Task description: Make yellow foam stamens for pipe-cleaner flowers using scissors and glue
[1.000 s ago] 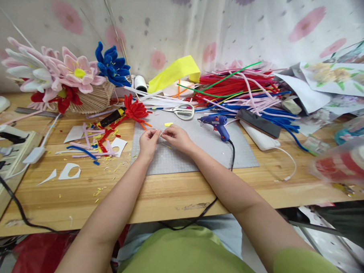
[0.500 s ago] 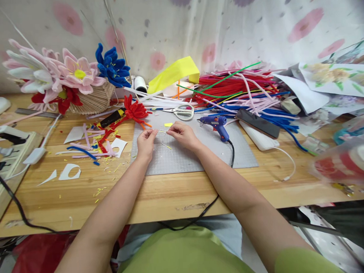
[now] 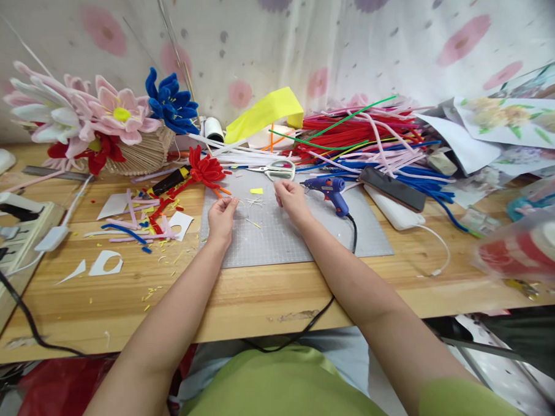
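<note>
My left hand (image 3: 221, 219) is over the left part of the grey cutting mat (image 3: 279, 245), its fingertips pinched on a thin pale stick with a yellowish tip. My right hand (image 3: 292, 201) is apart from it, just in front of the white-handled scissors (image 3: 282, 169). Its fingers are curled together; whatever is in them, if anything, is too small to make out. Between the hands lie a small pile of thin white sticks (image 3: 256, 201) and a yellow scrap (image 3: 256, 191). One yellow-tipped stick (image 3: 253, 223) rests on the mat nearer to me.
A blue glue gun (image 3: 333, 194) lies right of my right hand, its black cord running toward me. Red, pink and blue pipe cleaners (image 3: 361, 131) are heaped behind. A red fuzzy flower (image 3: 206, 166) and cut scraps lie left, near a power strip (image 3: 26, 256).
My right hand has moved away from my left, to the right and slightly back toward the scissors. The small pile of white sticks is now uncovered. My left hand has hardly moved.
</note>
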A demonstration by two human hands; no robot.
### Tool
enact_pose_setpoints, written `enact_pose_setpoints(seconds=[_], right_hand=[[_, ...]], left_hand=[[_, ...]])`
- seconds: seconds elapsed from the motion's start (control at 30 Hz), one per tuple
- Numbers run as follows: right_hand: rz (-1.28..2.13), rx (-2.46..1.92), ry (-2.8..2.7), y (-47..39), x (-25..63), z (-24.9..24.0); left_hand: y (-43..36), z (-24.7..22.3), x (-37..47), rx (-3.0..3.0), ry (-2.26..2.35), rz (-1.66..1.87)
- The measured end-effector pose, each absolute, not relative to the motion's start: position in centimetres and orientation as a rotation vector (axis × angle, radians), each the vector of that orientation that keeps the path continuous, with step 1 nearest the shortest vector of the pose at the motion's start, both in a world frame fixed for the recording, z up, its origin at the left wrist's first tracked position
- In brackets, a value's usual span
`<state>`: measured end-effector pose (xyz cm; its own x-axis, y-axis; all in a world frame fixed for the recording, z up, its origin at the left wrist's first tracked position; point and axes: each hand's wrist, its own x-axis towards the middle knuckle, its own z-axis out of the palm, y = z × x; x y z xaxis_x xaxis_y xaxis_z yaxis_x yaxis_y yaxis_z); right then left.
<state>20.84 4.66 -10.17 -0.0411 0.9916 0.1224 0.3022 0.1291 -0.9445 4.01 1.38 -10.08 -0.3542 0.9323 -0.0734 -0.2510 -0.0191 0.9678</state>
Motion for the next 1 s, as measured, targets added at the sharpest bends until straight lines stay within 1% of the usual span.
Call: enact_pose_setpoints(seconds=[0.13, 0.27, 0.6, 0.73, 0.8, 0.9, 1.0], right_hand=[[1.349, -1.206, -1.372, 3.6, 20.4, -9.3], [1.526, -1.107, -1.323, 3.3, 20.6, -9.3], [1.649, -1.074, -1.283, 3.1, 20.6, -9.0], [1.673, -1.088, -1.279, 2.9, 20.4, -8.7], [1.688, -1.095, -1.278, 2.8, 20.3, -8.6], [1.704, -1.09, -1.288, 2.7, 20.2, -8.5], [1.704, -1.066, -1.323, 2.7, 20.1, -8.5]], left_hand=[[1.3, -10.1, 3.9, 0.842, 1.281, 1.612], [1.4, -10.4, 3.7, 0.89, 1.317, 1.643], [1.7, -11.2, 3.5, 0.972, 1.343, 1.669], [1.8, -10.7, 3.4, 1.106, 1.265, 1.65], [1.7, -10.2, 3.2, 1.293, 1.215, 1.59], [1.5, -9.7, 3.1, 1.562, 1.162, 1.407], [1.2, -9.5, 3.5, 1.586, 1.122, 1.279]])
